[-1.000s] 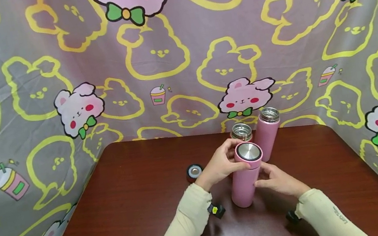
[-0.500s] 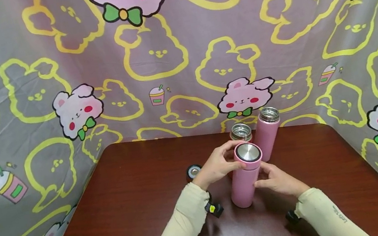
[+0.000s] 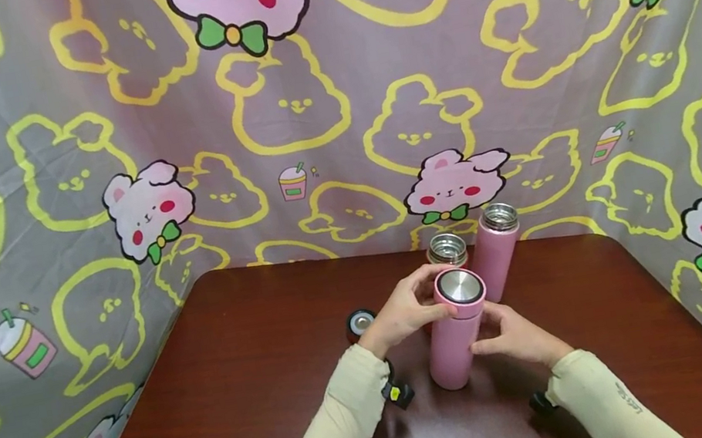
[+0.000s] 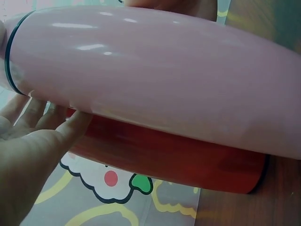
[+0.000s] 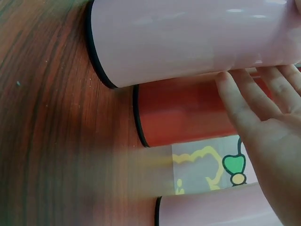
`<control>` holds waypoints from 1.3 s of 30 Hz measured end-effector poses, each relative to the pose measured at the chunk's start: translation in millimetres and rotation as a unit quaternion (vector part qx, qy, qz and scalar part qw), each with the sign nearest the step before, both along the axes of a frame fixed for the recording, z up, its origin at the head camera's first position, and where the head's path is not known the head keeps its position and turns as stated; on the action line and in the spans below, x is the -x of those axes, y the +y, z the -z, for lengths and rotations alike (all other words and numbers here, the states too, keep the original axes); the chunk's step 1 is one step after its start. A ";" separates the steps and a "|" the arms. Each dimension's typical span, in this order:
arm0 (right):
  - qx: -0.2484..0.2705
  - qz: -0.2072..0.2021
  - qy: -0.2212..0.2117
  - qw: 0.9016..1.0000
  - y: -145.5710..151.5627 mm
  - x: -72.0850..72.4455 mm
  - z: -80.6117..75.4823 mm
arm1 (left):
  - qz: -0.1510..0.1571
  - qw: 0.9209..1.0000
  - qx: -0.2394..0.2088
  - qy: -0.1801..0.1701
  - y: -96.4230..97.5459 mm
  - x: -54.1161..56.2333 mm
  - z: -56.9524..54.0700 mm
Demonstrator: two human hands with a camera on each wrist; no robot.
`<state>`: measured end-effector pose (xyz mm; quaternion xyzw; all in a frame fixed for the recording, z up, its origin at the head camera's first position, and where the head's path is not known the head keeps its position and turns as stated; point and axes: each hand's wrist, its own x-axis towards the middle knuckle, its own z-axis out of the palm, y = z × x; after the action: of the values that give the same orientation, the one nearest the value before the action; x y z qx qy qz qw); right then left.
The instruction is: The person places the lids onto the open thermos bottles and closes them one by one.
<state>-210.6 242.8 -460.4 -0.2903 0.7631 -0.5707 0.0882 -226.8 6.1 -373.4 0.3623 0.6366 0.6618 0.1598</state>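
A pink thermos stands upright in front of me, topped by a pink lid with a silver disc. My left hand grips the lid from the left, thumb in front and fingers behind. Lower down, my right hand holds the thermos body from the right. Behind it stands a red thermos, mostly hidden in the head view, its bare steel mouth showing. A second pink thermos, without a lid, stands at the back right.
A loose dark-rimmed lid lies underside up on the table, left of the bottles and partly behind my left wrist. The brown wooden table reaches back to a patterned cloth hanging behind and at both sides.
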 end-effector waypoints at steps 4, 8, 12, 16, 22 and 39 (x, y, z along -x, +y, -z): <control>-0.012 0.015 0.014 1.000 -3.3 -0.3 -0.3 | -0.001 1.000 -0.004 -0.003 1.2 -1.0 0.0; -0.027 0.039 0.031 0.998 -6.3 -1.8 -2.7 | -0.001 1.000 0.001 0.006 1.1 -0.2 -0.2; -0.050 0.045 0.057 0.996 -7.4 -3.7 -5.6 | -0.001 1.000 0.018 0.015 1.7 6.2 6.2; -0.071 0.045 0.104 0.991 -6.9 -5.6 -6.9 | 0.006 0.999 0.028 0.026 1.7 12.7 14.2; -0.074 0.076 0.123 0.987 -1.1 -15.4 -9.5 | 0.003 0.998 0.042 0.052 -10.2 9.8 13.5; -0.150 0.289 0.128 0.937 79.0 -32.3 -23.3 | -0.106 0.957 0.228 0.145 -89.9 5.5 38.4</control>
<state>-178.3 321.8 -437.1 -0.1111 0.8958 -0.4081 -0.1366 -232.3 -83.8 -411.8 0.3384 0.8218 0.4525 0.0736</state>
